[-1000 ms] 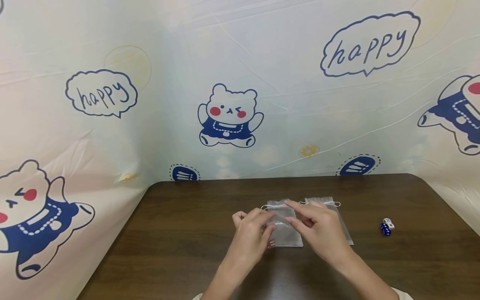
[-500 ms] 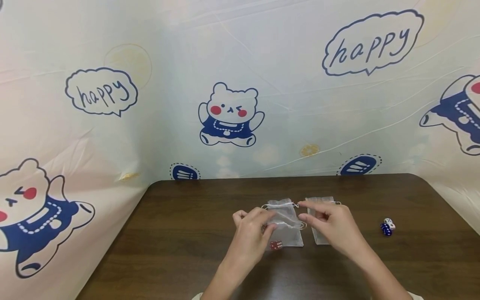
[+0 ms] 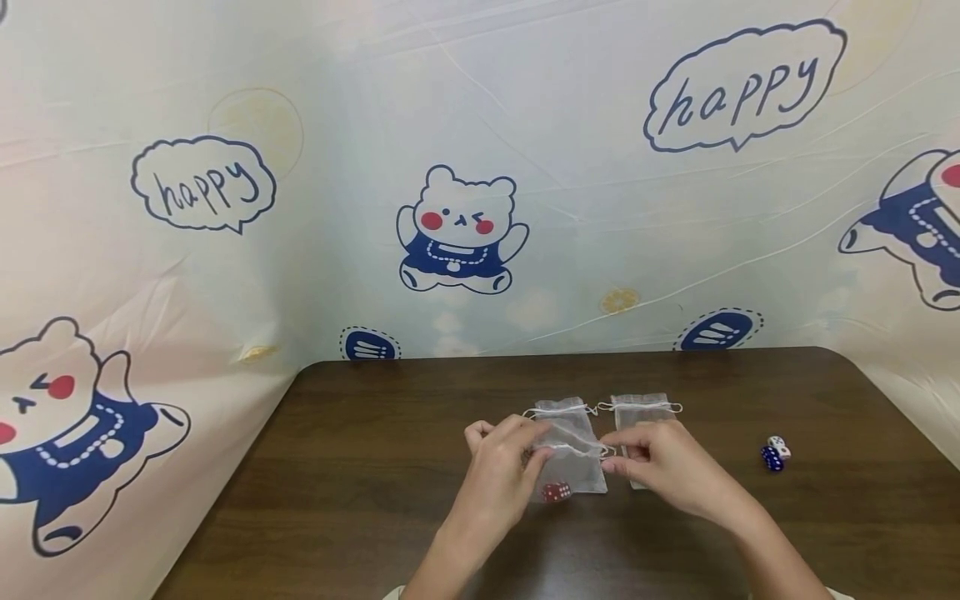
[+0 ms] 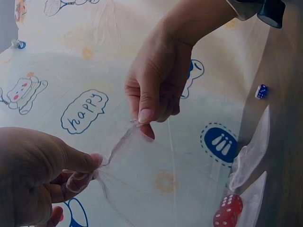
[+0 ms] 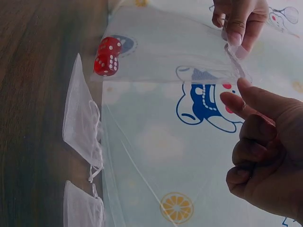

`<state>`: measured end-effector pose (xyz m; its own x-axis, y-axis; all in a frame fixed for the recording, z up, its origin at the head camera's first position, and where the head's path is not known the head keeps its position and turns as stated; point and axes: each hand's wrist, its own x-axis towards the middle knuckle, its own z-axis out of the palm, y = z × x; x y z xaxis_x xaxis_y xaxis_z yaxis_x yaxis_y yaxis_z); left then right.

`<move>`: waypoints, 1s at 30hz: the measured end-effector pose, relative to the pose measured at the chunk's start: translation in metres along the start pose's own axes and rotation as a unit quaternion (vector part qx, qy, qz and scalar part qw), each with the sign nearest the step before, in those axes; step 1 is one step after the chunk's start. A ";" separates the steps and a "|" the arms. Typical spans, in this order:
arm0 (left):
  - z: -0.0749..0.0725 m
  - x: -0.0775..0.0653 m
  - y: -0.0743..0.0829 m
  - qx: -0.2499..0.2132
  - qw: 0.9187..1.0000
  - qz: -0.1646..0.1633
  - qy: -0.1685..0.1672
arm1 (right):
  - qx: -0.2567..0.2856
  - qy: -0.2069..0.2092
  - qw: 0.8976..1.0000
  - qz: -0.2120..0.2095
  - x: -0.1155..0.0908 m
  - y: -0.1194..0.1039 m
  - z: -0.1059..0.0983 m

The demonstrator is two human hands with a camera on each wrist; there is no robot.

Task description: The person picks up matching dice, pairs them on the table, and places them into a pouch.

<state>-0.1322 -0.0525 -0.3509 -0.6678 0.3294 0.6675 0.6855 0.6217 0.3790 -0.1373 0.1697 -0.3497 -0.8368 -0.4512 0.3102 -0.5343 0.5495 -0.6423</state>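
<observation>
Lower than before, the right hand (image 3: 663, 467) pinches one end of the mouth of a sheer drawstring bag (image 3: 559, 472), whose red dice (image 3: 557, 492) show slightly farther right; from the head, the left hand (image 3: 506, 458) pinches the mouth's other end above the dark wood-grained table (image 3: 360, 467), with two flat mesh bags (image 3: 643, 414) near and a blue die (image 3: 772, 459) and white die (image 3: 779, 447) apart. The left wrist view shows the cord (image 4: 79, 182) bunched in the left hand; the right wrist view shows the red dice as translucent, round-edged cubes touching in the bag's bottom corner
</observation>
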 end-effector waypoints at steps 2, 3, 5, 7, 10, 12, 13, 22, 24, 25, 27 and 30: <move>0.000 0.000 0.000 -0.001 1.000 -0.001 -0.003 | -0.006 0.010 1.000 -0.006 0.000 0.000 0.000; 0.000 0.000 0.000 0.000 1.000 -0.001 -0.005 | -0.010 0.016 1.000 -0.010 0.000 0.000 0.000; 0.000 0.000 0.000 0.001 1.000 -0.001 -0.009 | -0.019 0.032 0.999 -0.012 -0.001 0.000 -0.001; -0.001 0.000 0.000 0.007 1.000 0.000 -0.014 | -0.027 0.049 0.998 -0.007 -0.001 0.000 -0.002; -0.001 0.000 -0.001 0.013 1.000 -0.001 -0.021 | -0.038 0.079 0.996 0.004 -0.001 -0.001 -0.002; -0.002 0.000 -0.001 0.017 0.999 -0.004 -0.028 | -0.044 0.096 0.994 0.012 -0.001 -0.001 -0.003; -0.002 0.000 -0.001 0.017 0.999 -0.006 -0.033 | -0.046 0.104 0.993 0.015 -0.001 -0.001 -0.003; -0.002 0.000 -0.001 0.022 0.998 0.002 -0.062 | -0.066 0.161 0.984 0.037 0.000 -0.002 -0.005; -0.002 0.001 -0.001 0.029 0.998 0.005 -0.057 | -0.066 0.163 0.984 0.039 0.000 -0.002 -0.005; -0.002 0.001 -0.001 0.032 0.998 0.007 -0.052 | -0.067 0.164 0.983 0.038 0.000 -0.003 -0.005; -0.002 0.001 -0.002 0.038 0.998 0.012 -0.038 | -0.070 0.169 0.983 0.034 0.000 -0.003 -0.005; -0.002 0.001 -0.003 0.053 0.998 0.024 -0.013 | -0.073 0.175 0.981 0.031 -0.001 -0.004 -0.006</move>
<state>-0.1343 -0.0554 -0.3501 -0.6428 0.3778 0.6664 0.6831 0.6764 0.2754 -0.1354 0.1718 -0.3435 -0.8439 -0.1589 0.5124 -0.4719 0.6740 -0.5683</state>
